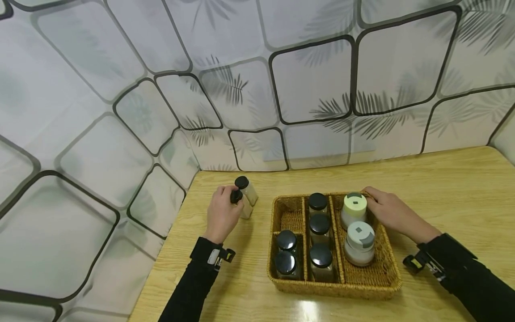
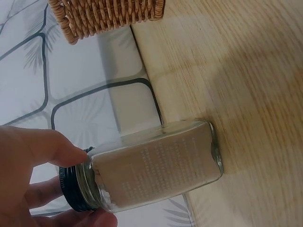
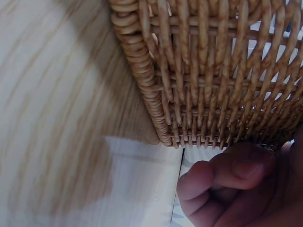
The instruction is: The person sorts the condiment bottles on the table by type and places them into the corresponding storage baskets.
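Observation:
My left hand (image 1: 224,212) pinches the black lid of a square glass spice jar (image 2: 156,168) by its neck. Pale tan powder fills the jar, which stands on or just over the wooden table left of the basket. Close behind it is a second black-lidded jar (image 1: 251,193). At the back right corner of the divided wicker basket (image 1: 330,290), my right hand (image 1: 388,210) grips the rim. Its curled fingers (image 3: 196,182) show against the woven wall in the right wrist view.
Black-lidded jars (image 1: 320,256) fill the basket's middle section, with two more jars (image 1: 286,262) front left. The back left section (image 1: 291,219) shows bare weave. A yellow-lidded jar (image 1: 355,205) and a pale-lidded jar (image 1: 360,243) stand at right. Patterned wall covering (image 1: 314,85) borders the table.

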`<control>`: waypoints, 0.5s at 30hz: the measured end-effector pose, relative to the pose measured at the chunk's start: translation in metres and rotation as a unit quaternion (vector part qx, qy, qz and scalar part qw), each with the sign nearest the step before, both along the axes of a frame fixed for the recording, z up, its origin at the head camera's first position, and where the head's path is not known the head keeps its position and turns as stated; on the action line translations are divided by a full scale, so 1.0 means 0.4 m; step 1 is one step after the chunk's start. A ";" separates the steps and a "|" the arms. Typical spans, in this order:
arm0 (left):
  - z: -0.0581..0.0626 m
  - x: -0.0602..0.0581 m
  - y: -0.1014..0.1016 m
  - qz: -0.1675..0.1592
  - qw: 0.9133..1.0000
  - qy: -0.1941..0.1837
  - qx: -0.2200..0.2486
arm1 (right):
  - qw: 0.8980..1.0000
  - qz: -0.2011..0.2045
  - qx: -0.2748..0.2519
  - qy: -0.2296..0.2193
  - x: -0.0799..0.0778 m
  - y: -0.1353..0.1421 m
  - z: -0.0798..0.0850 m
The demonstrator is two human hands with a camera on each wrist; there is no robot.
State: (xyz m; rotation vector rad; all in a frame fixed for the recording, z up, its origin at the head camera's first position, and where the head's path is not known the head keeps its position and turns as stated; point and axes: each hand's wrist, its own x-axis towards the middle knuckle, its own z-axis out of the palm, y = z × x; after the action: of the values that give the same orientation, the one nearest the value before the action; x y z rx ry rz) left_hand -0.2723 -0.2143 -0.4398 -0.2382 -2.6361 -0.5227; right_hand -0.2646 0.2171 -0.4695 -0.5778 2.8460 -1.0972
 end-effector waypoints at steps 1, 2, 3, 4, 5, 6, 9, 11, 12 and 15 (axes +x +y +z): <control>0.000 0.001 0.000 0.000 1.000 0.000 0.000 | 1.000 0.000 0.001 0.000 0.000 0.000 0.000; 0.000 0.001 0.000 -0.001 1.000 0.000 0.001 | 1.000 0.001 0.001 0.001 0.000 0.000 0.000; 0.000 0.002 0.000 -0.002 1.000 0.001 0.001 | 1.000 0.001 0.001 0.001 0.000 0.000 0.000; 0.000 0.002 0.000 -0.002 1.000 0.001 0.000 | 1.000 0.001 0.002 0.002 0.000 0.001 0.000; 0.000 0.002 0.000 -0.004 1.000 0.004 0.001 | 1.000 0.001 0.002 0.004 0.000 0.001 0.000; 0.000 0.003 0.001 -0.006 1.000 0.006 0.001 | 1.000 0.001 0.002 0.005 0.000 0.001 -0.001; 0.000 0.005 0.001 -0.013 1.000 0.014 0.002 | 1.000 0.001 0.002 0.010 0.000 0.001 -0.001; 0.001 0.008 0.002 -0.017 1.000 0.019 0.002 | 1.000 0.001 0.000 0.012 0.000 0.000 -0.001; 0.001 0.009 0.002 -0.019 1.000 0.022 0.002 | 1.000 0.001 -0.001 0.012 0.000 0.000 -0.001; 0.001 0.013 0.002 -0.025 0.999 0.027 0.001 | 1.000 0.002 -0.003 0.015 -0.001 -0.001 -0.003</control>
State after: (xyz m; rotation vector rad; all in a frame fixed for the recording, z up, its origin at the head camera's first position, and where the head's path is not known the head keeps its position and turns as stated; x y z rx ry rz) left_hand -0.2670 -0.2133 -0.4395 -0.3133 -2.5830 -0.5265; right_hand -0.2648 0.2168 -0.4709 -0.6041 2.8666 -1.1076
